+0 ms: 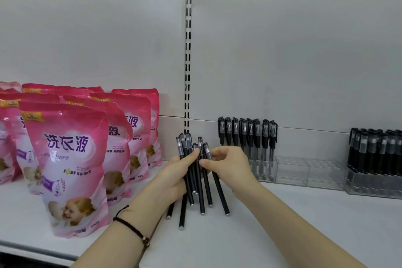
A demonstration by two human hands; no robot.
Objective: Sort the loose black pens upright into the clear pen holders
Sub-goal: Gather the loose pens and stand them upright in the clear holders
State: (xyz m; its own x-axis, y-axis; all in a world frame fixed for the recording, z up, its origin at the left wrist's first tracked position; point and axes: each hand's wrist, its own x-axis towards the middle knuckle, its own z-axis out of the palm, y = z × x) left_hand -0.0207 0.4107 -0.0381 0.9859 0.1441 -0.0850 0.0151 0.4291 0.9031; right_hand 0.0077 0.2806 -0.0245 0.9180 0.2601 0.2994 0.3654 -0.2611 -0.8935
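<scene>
A bundle of several black pens (201, 189) is held upright above the white shelf (282, 224), caps up. My left hand (176, 176) grips the bundle from the left. My right hand (228, 164) pinches pens on the bundle's right side between thumb and fingers. A clear pen holder (304, 172) stands to the right against the back panel, with a row of black pens (248, 135) upright in its left end. A second clear holder (374, 187) at the far right is packed with upright black pens (376, 150).
Pink laundry-liquid pouches (69, 159) stand in rows on the left of the shelf. A slotted white upright (188, 54) divides the back panel behind the bundle. Green foliage and red flowers show above the panel.
</scene>
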